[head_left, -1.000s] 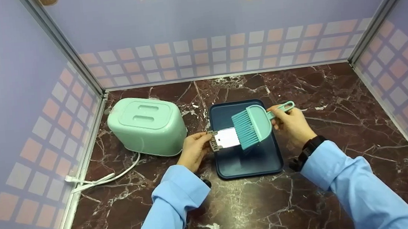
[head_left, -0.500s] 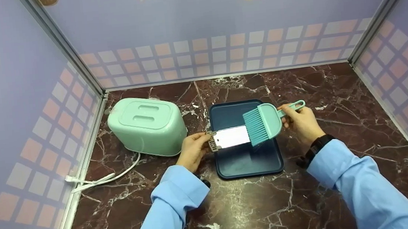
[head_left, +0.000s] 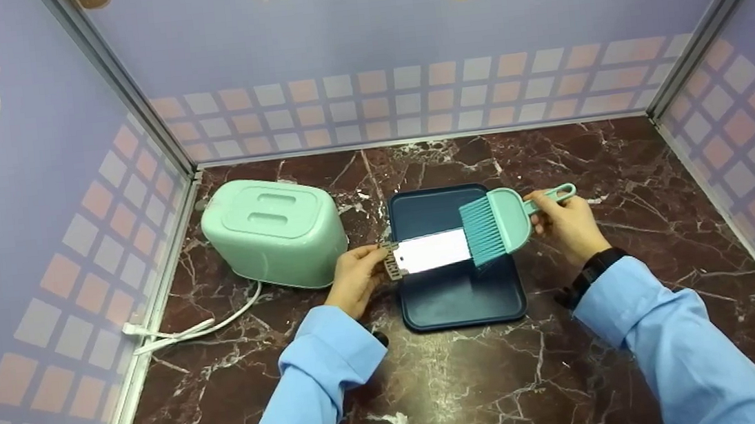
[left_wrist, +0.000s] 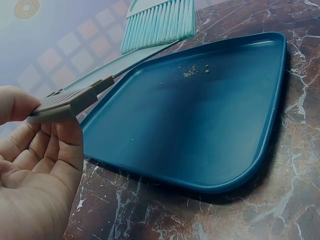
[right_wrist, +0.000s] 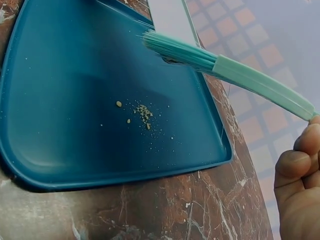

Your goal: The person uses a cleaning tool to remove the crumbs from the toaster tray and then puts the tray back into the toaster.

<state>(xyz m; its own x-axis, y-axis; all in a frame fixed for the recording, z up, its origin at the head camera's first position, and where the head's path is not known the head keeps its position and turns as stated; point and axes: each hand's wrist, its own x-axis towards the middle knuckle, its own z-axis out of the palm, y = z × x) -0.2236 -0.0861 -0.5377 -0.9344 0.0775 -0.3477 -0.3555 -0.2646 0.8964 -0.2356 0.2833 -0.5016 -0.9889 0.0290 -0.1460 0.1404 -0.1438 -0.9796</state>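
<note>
In the head view my left hand [head_left: 356, 280] pinches the brown slotted end of a flat, pale crumb tray [head_left: 433, 251], thumb on top and fingers beneath. The crumb tray is held above a dark blue serving tray [head_left: 463, 306]. My right hand [head_left: 570, 229] grips the handle of a mint-green brush [head_left: 508, 220], whose bristles [head_left: 483, 233] lie over the crumb tray's right end and hide it. Small tan crumbs [right_wrist: 144, 113] lie scattered on the blue tray in the right wrist view. The left wrist view also shows crumbs [left_wrist: 190, 73] near the tray's far side.
A mint-green toaster [head_left: 276, 235] with a two-slotted top stands left of the blue tray. Its white cord [head_left: 222, 322] curls on the marbled countertop [head_left: 463, 384]. Patterned panels [head_left: 361, 40] wall the back and both sides.
The brush in my right hand has moved right along the crumb tray, uncovering more of its pale surface. My left hand still holds the crumb tray in nearly the same place.
</note>
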